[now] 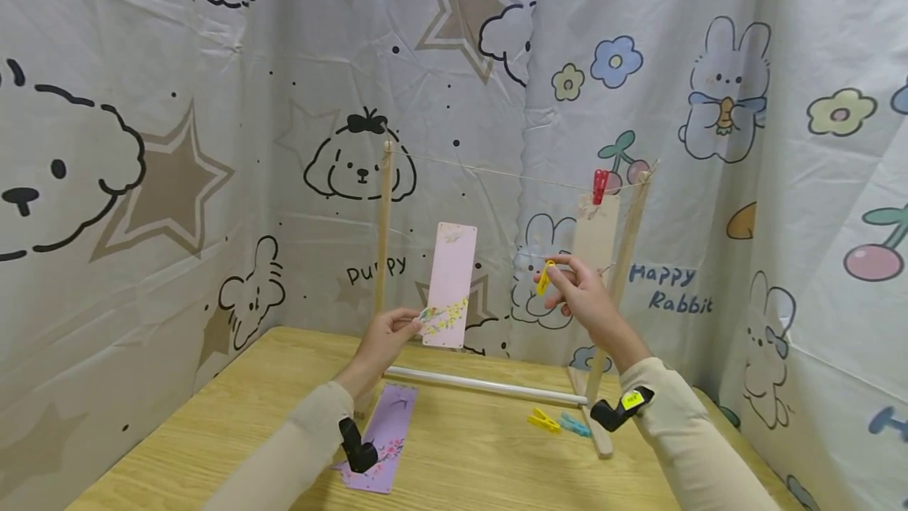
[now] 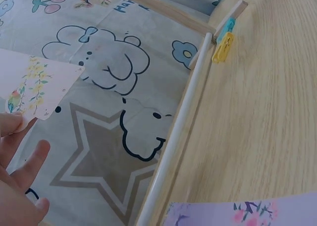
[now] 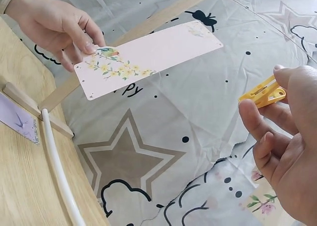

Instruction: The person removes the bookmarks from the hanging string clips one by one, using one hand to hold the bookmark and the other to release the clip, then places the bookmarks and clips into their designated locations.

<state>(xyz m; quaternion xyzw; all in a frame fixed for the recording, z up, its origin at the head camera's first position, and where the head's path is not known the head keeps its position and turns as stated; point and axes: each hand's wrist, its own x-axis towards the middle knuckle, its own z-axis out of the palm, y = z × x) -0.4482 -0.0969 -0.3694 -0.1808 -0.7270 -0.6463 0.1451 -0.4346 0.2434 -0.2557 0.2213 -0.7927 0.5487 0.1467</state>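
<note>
My left hand [image 1: 386, 341] pinches the lower left edge of a pink bookmark [image 1: 452, 274] printed with yellow blossoms and a small bird. The bookmark stands upright in the air, below the string [image 1: 489, 169] and apart from it. My right hand [image 1: 585, 294] holds a yellow clothespin [image 1: 545, 278] between thumb and fingers, to the right of the bookmark. Behind that hand, a cream bookmark [image 1: 594, 231] hangs from the string by a red clothespin [image 1: 600, 186]. In the right wrist view the yellow clothespin [image 3: 262, 92] points toward the pink bookmark [image 3: 153, 57].
Two wooden posts [image 1: 384, 227] carry the string, with a white rod [image 1: 489, 385] joining them low down. A purple bookmark [image 1: 383, 440] lies at the table's left. Another yellow clothespin [image 1: 543, 419] and a blue one [image 1: 574, 425] lie by the right foot [image 1: 599, 436]. Printed cloth surrounds the table.
</note>
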